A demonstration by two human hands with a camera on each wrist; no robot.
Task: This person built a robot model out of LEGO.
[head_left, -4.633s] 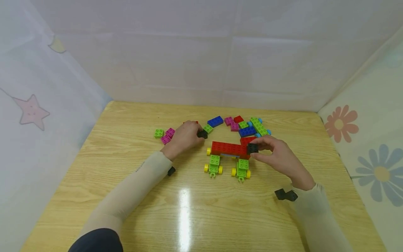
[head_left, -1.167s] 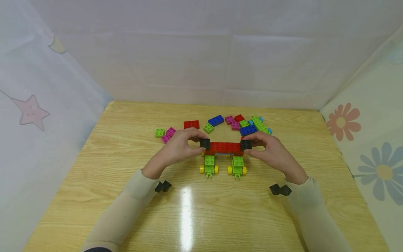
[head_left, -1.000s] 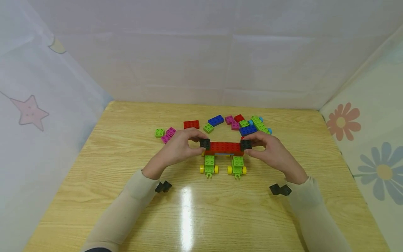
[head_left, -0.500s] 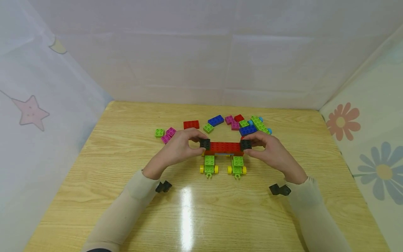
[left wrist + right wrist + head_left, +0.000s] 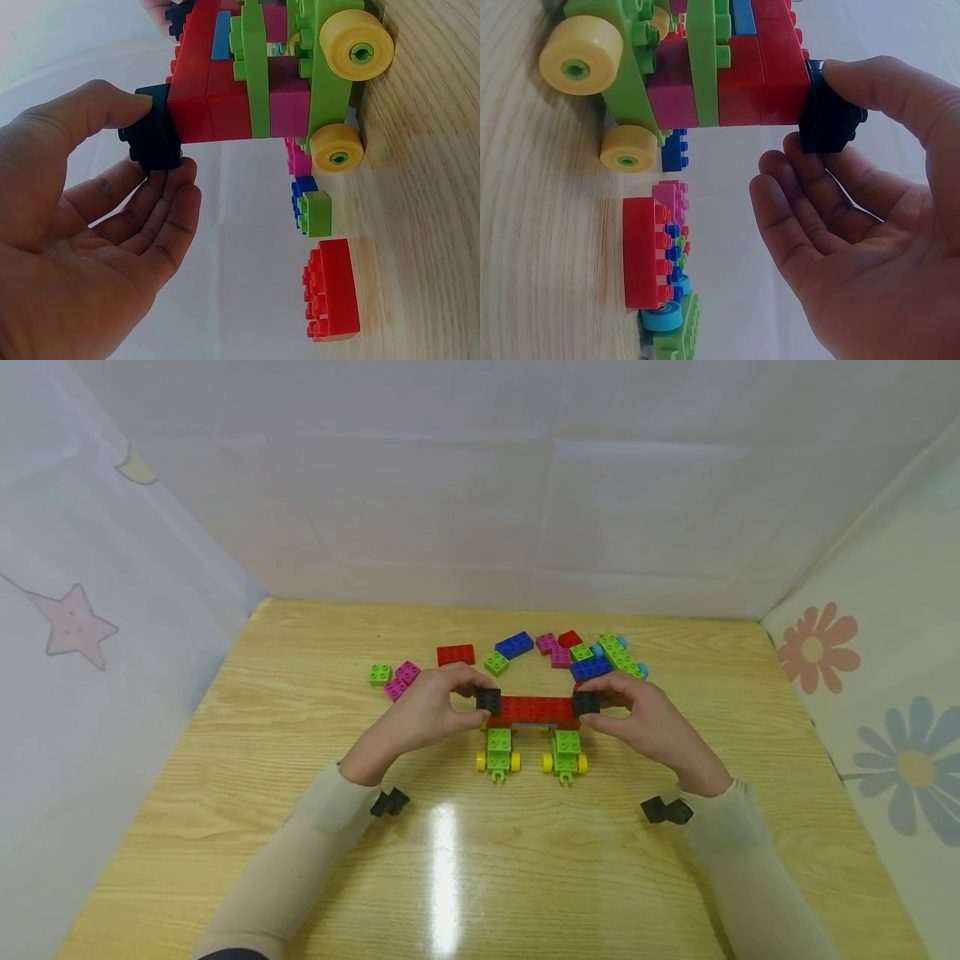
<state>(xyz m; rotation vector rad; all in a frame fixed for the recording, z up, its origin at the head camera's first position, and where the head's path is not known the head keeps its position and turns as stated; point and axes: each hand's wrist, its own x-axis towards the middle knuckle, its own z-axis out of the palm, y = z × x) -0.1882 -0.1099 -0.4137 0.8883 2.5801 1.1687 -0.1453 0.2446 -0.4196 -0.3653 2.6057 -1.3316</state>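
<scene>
A toy brick vehicle stands mid-table, its red top (image 5: 536, 710) above green wheel bases (image 5: 498, 760) with yellow wheels (image 5: 581, 56). The side views show a magenta brick (image 5: 289, 105) and a green plate (image 5: 257, 82) stacked between. My left hand (image 5: 427, 714) pinches a black brick (image 5: 154, 131) with thumb and fingers at the left end of the red top. At the opposite end, my right hand (image 5: 645, 722) pinches another black brick (image 5: 829, 112). Both black bricks touch the uppermost red layer; whether they are fully pressed down I cannot tell.
Behind the vehicle lie loose bricks: a red one (image 5: 455, 655), a blue one (image 5: 514, 646), a small green one (image 5: 497, 663) and several more. Farther right is a green wheeled base (image 5: 619, 656). Green and magenta bricks (image 5: 407, 672) lie left, near my left forearm.
Since the oldest frame, my left hand has brought its black brick from behind the vehicle to the red top's left end. The vehicle shifted slightly left. Over the last second, nothing visibly moves.
</scene>
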